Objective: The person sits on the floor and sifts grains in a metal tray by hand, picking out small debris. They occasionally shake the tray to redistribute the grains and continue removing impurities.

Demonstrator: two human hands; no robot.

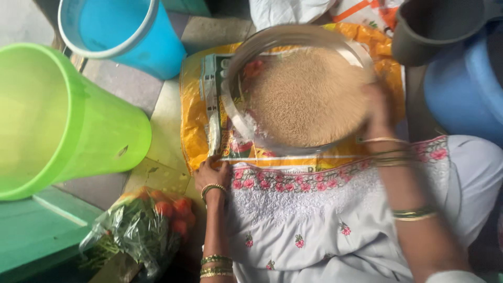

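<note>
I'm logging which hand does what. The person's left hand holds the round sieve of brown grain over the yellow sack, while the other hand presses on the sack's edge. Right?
Not quite. In the head view the right hand holds the round sieve of brown grain over the yellow sack; the left hand presses on the sack's edge.

Two hands [212,170] [378,107], one sieve [246,120], three buckets [78,126] [126,31] [466,89].
</note>
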